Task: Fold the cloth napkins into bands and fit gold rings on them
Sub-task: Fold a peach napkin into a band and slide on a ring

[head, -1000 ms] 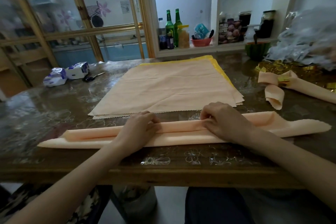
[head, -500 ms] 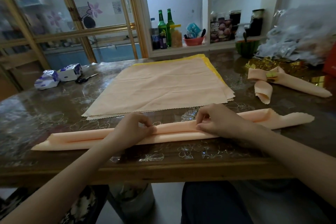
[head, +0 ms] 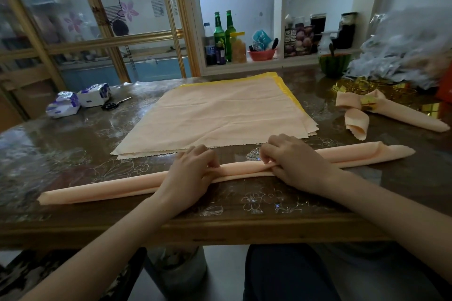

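Observation:
A peach napkin folded into a long narrow band (head: pixel 102 189) lies across the near part of the table. My left hand (head: pixel 189 168) grips the band just left of its middle, fingers curled over the top fold. My right hand (head: pixel 291 160) pinches the fold a little to the right. Behind the band lies a flat stack of peach and yellow napkins (head: pixel 220 115). At the right sits a folded peach napkin (head: pixel 406 117) with a gold ring (head: pixel 368 102) round it. More gold rings (head: pixel 362 87) lie heaped behind it.
Two tissue packs (head: pixel 78 100) and scissors (head: pixel 115 104) lie at the far left. A green bowl (head: pixel 333 63) and crumpled plastic wrap (head: pixel 406 49) stand at the back right. Bottles (head: pixel 223 36) fill the shelf behind. The table's wooden front edge (head: pixel 220 230) runs just below the band.
Both hands have rolled the band over once more, so it is narrower. The hands stay near the band's middle. The camera has shifted slightly.

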`<action>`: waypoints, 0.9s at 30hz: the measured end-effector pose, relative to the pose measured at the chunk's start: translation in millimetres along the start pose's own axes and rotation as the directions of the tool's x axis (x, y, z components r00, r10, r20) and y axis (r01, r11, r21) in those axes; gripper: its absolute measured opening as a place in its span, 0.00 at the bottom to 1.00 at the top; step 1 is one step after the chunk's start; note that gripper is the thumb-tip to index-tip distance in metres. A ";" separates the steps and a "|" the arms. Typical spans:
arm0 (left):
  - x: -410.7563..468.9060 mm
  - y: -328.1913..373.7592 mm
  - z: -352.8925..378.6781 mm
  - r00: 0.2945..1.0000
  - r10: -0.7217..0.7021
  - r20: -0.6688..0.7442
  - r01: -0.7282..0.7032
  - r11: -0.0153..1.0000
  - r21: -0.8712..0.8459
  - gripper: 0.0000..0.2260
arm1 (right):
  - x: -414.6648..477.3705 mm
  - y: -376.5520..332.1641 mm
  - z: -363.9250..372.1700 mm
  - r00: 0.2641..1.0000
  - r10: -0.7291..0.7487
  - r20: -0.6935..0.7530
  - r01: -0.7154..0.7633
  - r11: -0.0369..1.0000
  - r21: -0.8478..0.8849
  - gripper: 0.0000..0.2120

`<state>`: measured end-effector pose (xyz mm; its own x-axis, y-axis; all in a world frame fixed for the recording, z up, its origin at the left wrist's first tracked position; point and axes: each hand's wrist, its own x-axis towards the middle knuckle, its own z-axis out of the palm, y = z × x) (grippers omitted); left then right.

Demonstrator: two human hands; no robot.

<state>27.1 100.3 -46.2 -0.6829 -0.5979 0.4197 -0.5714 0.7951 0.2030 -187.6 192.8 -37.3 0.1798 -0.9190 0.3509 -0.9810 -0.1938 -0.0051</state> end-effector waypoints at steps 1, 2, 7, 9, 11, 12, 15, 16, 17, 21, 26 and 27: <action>-2.2 -1.7 2.6 0.998 0.068 0.000 -0.068 0.996 0.060 0.06 | -1.4 0.8 0.0 0.999 -0.034 -0.005 0.034 0.999 -0.017 0.09; -5.1 -1.9 2.6 0.993 0.119 0.007 -0.119 0.987 0.108 0.07 | -3.2 0.2 -2.2 0.998 -0.068 0.004 0.068 0.997 -0.035 0.10; -15.0 2.1 -6.9 0.984 0.143 0.103 -0.158 0.975 0.156 0.14 | -16.4 -0.5 -13.9 0.989 0.006 0.149 -0.011 0.999 0.032 0.09; -9.2 7.8 -8.5 0.989 0.056 0.140 -0.074 0.989 0.130 0.20 | -11.6 -1.9 -14.3 0.985 0.119 0.127 -0.137 0.980 0.143 0.14; 2.9 14.2 -7.0 0.989 -0.040 0.146 0.021 0.991 0.134 0.20 | 6.0 -3.5 -9.8 0.967 0.226 0.121 -0.238 0.967 0.092 0.22; 8.8 18.0 -4.8 0.991 -0.054 0.124 0.035 0.988 0.153 0.18 | 16.3 -5.0 -6.1 0.960 0.262 0.101 -0.267 0.963 0.034 0.23; 20.0 27.1 0.0 0.996 -0.046 0.080 0.024 0.964 0.263 0.18 | 38.1 -6.7 10.7 0.950 0.298 0.091 -0.297 0.955 -0.021 0.18; 21.0 29.4 0.1 0.995 -0.046 0.084 0.019 0.953 0.303 0.18 | 38.9 -5.8 16.2 0.945 0.301 0.126 -0.304 0.953 0.003 0.17; 22.5 30.8 -0.3 0.995 -0.054 0.087 0.022 0.943 0.333 0.19 | 36.4 -3.8 21.1 0.941 0.300 0.157 -0.308 0.951 0.033 0.18; 41.3 42.2 7.2 0.992 -0.097 0.076 0.069 0.948 0.311 0.15 | 22.7 -2.5 30.4 0.954 0.268 0.136 -0.280 0.957 0.074 0.21; 42.8 54.6 42.2 0.965 -0.088 0.245 0.065 0.993 0.098 0.19 | 25.1 -3.9 35.7 0.947 0.286 0.145 -0.288 0.958 -0.008 0.21; 40.2 52.0 45.0 0.956 -0.110 0.273 0.087 0.992 0.095 0.20 | 25.4 -3.4 35.3 0.945 0.293 0.147 -0.297 0.955 0.004 0.21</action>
<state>-50.6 113.0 -58.6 -0.7139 -0.6867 0.1371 -0.6695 0.7267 0.1538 -177.2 158.1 -61.4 -0.1074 -0.9755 0.1922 -0.9898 0.0867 -0.1130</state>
